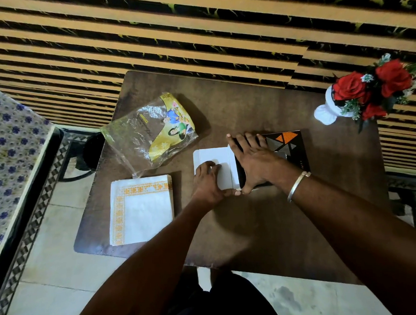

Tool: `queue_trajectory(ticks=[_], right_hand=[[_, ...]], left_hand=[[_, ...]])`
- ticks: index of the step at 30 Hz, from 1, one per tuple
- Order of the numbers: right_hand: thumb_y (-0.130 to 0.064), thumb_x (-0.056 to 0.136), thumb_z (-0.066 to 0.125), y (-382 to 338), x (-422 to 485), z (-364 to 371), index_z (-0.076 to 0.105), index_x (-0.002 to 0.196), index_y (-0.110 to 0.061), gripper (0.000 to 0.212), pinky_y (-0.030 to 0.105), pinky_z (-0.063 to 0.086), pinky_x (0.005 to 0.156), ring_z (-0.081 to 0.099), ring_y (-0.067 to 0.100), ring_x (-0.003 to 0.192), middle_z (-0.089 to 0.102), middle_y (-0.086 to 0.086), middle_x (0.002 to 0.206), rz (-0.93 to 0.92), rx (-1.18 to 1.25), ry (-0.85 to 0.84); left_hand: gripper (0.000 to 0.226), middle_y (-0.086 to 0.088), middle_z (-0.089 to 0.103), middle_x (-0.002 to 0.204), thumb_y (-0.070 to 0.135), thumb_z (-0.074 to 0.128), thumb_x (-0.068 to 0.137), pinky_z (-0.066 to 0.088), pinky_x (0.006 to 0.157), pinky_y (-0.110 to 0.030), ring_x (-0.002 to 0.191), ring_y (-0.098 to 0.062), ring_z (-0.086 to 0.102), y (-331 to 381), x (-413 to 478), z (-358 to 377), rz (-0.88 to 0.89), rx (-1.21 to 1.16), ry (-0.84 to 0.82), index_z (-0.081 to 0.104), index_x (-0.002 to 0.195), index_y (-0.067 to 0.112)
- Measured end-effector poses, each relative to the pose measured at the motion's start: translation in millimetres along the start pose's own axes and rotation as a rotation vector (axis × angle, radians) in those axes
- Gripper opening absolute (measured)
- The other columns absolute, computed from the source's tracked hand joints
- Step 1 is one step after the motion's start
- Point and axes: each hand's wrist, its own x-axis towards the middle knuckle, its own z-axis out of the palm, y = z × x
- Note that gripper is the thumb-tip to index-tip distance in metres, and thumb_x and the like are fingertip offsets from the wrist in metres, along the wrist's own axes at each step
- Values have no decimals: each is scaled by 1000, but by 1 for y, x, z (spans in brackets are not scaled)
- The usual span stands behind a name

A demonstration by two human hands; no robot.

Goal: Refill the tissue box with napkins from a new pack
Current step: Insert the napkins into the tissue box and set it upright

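A black tissue box (290,150) with orange and grey triangles lies flat on the brown table (254,217). Its white end flap (214,157) is folded open to the left. My right hand (253,164) lies spread over the box's left part and presses it down. My left hand (207,181) rests on the flap, its fingers curled at the flap's near edge. A stack of white napkins (142,210) with an orange border lies at the table's near left. The clear and yellow plastic pack (151,131) lies crumpled and empty behind the stack.
A white vase with red roses (359,94) stands at the table's far right corner. A bed with blue-flowered cloth (7,150) is at the left. A striped wall runs behind the table. My dark-clothed legs (223,302) are at the near edge.
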Motion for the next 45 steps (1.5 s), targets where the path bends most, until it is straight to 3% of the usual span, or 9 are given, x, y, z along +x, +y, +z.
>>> queue_trajectory(ticks=[5, 9, 15, 20, 26, 32, 38, 43, 45], right_hand=[[-74, 43, 75, -1, 2, -3, -5, 155, -21, 147, 58, 20, 114, 20, 39, 141, 15, 20, 156, -23, -118, 45], [-73, 43, 74, 0, 4, -6, 8, 152, -37, 132, 59, 20, 112, 19, 40, 139, 14, 21, 154, -36, -136, 15], [-73, 47, 74, -4, 9, -12, 14, 151, -43, 124, 58, 20, 112, 20, 40, 138, 14, 21, 154, -17, -131, -5], [-72, 46, 74, -8, 10, -11, 13, 151, -43, 124, 59, 20, 114, 20, 40, 138, 13, 22, 155, -15, -129, 0], [-70, 46, 75, -10, 9, -13, 12, 151, -42, 126, 59, 18, 113, 15, 41, 140, 9, 22, 156, -1, -121, -16], [-71, 45, 75, -11, 7, -11, 10, 151, -40, 128, 60, 18, 114, 15, 42, 140, 7, 22, 157, 3, -117, -21], [-71, 47, 75, -10, 6, -10, 7, 151, -38, 129, 60, 17, 114, 14, 42, 142, 6, 21, 158, -8, -115, -22], [-73, 48, 74, -10, 7, -9, 5, 152, -37, 130, 61, 17, 115, 12, 43, 143, 6, 21, 158, -13, -116, -19], [-73, 48, 74, -9, 8, -8, 5, 152, -37, 130, 62, 16, 115, 11, 43, 144, 5, 21, 159, -9, -115, -23]], left_hand=[[87, -5, 27, 158, 50, 74, 81, 28, 120, -40, 144, -28, 31, -2, -11, -17, 21, -63, 7, 33, 153, 24], [54, -6, 40, 142, 36, 62, 91, 40, 111, -42, 131, -30, 43, -25, -44, -43, 104, -91, 443, 48, 140, 19], [64, -23, 49, 129, 35, 74, 81, 37, 99, -45, 119, -39, 48, -102, -93, -73, -434, -159, 878, 49, 131, 5], [98, -24, 40, 145, 63, 74, 71, 30, 114, -52, 137, -41, 36, -148, -110, -78, -906, -342, 466, 37, 144, 9], [93, -14, 65, 119, 46, 92, 49, 55, 87, -44, 109, -34, 62, -160, -100, -88, -893, -539, 336, 56, 124, 4], [33, -15, 71, 95, 2, 88, 67, 51, 60, -29, 76, -29, 67, -151, -98, -103, -833, -858, 234, 68, 92, -2], [51, -15, 76, 107, 21, 89, 59, 54, 97, -53, 100, -38, 70, -153, -105, -108, -708, -957, 9, 74, 108, 11], [87, -18, 71, 122, 28, 94, 48, 52, 100, -55, 115, -40, 65, -144, -112, -102, -621, -1151, -195, 63, 128, 13], [67, -17, 71, 122, 19, 86, 67, 54, 96, -53, 114, -38, 66, -138, -113, -98, -606, -1151, -191, 62, 130, 12]])
